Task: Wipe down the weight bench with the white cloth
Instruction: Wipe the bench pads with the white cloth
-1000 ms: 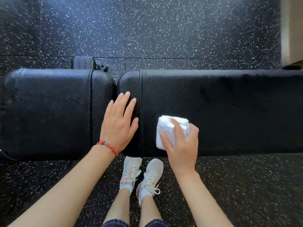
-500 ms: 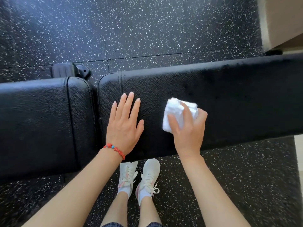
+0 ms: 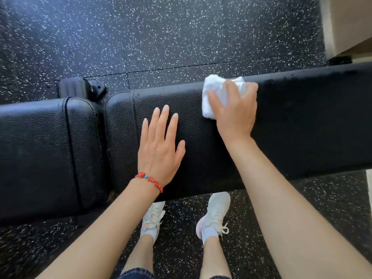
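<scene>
The left hand (image 3: 160,150) lies flat, fingers straight and holding nothing, on the black textured leather weight bench (image 3: 302,127). To its right the right hand (image 3: 234,111) clenches the bunched white cloth (image 3: 213,93), which sits under and ahead of its fingers at the pad's far edge. Pushed further, I judge, the cloth could slide off that edge, leaving the rest unwiped.

- You will find no text, label, brand, number or sign to read anywhere in this view.
</scene>
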Demonstrator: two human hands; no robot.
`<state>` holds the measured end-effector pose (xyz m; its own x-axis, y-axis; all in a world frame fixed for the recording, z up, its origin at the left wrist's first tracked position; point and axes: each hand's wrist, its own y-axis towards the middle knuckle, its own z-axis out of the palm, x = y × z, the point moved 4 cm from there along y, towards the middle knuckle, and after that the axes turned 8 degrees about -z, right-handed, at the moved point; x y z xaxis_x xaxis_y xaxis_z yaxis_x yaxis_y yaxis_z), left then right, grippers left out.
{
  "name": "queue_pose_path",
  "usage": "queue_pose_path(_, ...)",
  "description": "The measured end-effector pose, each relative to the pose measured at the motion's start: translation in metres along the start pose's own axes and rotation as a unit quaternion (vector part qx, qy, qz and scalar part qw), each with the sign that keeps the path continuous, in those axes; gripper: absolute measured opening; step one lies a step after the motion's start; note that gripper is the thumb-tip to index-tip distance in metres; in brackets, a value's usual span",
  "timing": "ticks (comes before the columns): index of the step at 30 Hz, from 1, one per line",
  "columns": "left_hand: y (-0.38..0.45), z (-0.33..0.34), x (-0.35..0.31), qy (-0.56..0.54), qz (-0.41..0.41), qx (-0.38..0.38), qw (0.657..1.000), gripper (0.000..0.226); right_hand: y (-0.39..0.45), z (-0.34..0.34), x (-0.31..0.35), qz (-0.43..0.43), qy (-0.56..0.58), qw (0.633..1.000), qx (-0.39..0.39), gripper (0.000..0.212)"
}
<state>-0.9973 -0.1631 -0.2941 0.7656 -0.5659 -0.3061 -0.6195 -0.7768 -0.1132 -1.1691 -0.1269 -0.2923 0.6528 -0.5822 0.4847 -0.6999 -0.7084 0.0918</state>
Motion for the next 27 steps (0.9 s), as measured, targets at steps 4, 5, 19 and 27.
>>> queue_pose_path(4,0.005,0.009,-0.016,0.005,-0.033,0.009,0.999,0.055,-0.026,-0.009,-0.012,-0.037,0.007,0.999,-0.001,0.04)
queue_pose_path(5,0.003,0.011,-0.017,0.014,-0.038,0.013,0.999,0.055,-0.043,-0.013,-0.018,-0.039,0.015,0.999,0.005,0.04)
queue_pose_path(19,0.0,0.021,-0.049,0.015,-0.04,0.006,0.999,0.056,-0.015,-0.033,-0.053,-0.038,0.045,0.998,0.037,0.035)
queue_pose_path(27,-0.001,0.036,-0.066,0.03,-0.029,0.002,0.999,0.055,0.017,-0.035,-0.076,-0.067,0.054,0.995,0.051,0.034)
